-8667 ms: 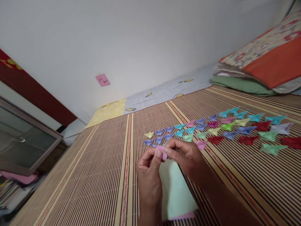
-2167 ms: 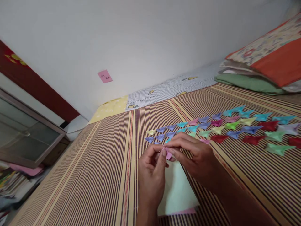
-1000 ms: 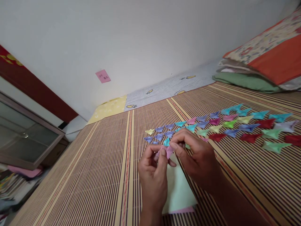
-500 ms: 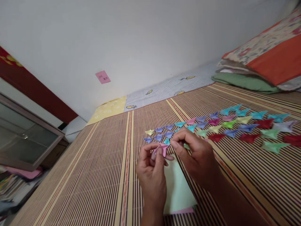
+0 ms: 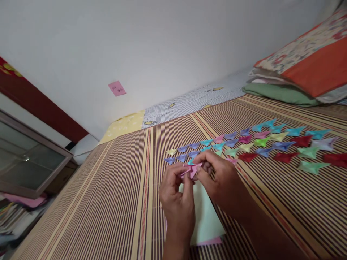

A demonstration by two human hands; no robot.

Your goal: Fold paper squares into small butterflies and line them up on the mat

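Paper (image 5: pixel 193 171) in pink, pointed folds

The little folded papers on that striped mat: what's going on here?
A person's left hand and right hand together hold one small pink folded paper. Below them a pale green sheet lies on the striped mat, with a pink sheet peeking out from under it. Farther out, mostly to the right, many colourful folded papers lie in uneven rows.
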